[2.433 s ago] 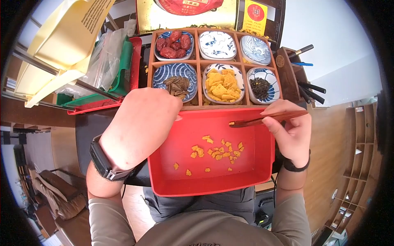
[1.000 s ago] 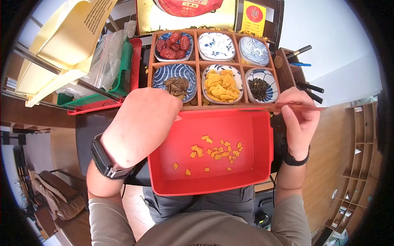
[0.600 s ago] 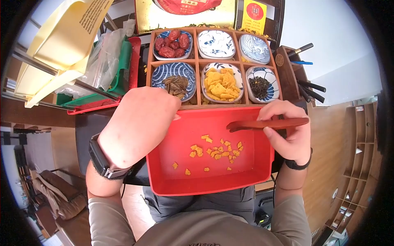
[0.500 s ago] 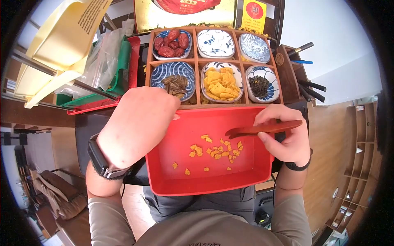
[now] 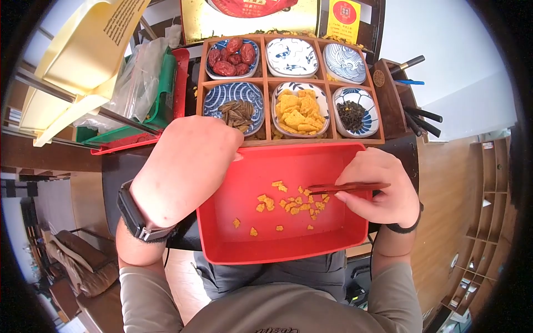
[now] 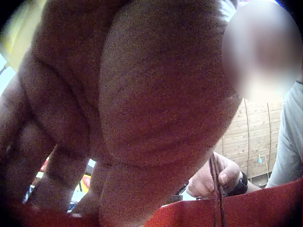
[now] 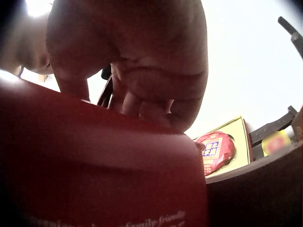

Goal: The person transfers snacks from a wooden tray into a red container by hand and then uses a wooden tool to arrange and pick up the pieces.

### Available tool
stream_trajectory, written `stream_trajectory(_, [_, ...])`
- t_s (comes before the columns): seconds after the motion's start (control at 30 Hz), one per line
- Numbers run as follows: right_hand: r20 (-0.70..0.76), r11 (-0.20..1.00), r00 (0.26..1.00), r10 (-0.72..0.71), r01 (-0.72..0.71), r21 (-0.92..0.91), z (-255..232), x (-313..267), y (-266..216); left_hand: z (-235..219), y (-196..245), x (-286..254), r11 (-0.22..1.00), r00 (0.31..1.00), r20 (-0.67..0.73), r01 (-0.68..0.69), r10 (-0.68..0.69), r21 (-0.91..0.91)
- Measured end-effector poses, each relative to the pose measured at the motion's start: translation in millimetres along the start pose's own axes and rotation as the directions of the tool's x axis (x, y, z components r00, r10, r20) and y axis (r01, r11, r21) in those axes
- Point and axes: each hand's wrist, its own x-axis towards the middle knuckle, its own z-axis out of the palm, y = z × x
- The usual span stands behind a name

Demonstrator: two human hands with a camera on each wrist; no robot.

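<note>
In the head view my right hand (image 5: 380, 186) pinches wooden tweezers (image 5: 361, 187) between thumb and fingers over the right part of a red plastic bin (image 5: 227, 248). Their tips lie among small yellow crisp pieces (image 5: 294, 208) scattered on its floor. The left wrist view shows both legs of the tweezers (image 6: 217, 189) pointing down behind the bin's red wall (image 6: 265, 205). My left hand (image 5: 186, 169) holds the bin's far left corner, back of the hand upward. One fingertip shows inside the rim; the left wrist view has the palm (image 6: 156, 94), with its fingertips hidden by red.
A wooden divided box (image 5: 266, 105) stands behind the bin. Its dishes bear red dates (image 5: 232, 56), brown seeds (image 5: 237, 115), larger yellow crisps (image 5: 300, 112) and dark tea leaves (image 5: 351, 116). A pen holder (image 5: 388, 91) is at right, a green basket (image 5: 164, 91) at left.
My right hand lifted to the bin's far right rim, then came back down and left into the bin with the tweezers. A yellow piece at their tips earlier no longer shows there. The left hand stays put.
</note>
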Motion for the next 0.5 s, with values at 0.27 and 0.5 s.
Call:
stream_trajectory(0.27, [0.027,0.992,0.993,-0.114,0.116,-0.056,2.7,-0.6,4.7,-1.2,1.0,0.2,1.0,1.0,0.005,0.009,-0.009,0.002])
stream_trajectory(0.5, [0.082,0.983,0.986,-0.142,0.151,-0.105,3.8,0.6,3.4,-0.7,0.0,-0.1,1.0,1.0,0.001,0.001,-0.001,0.003])
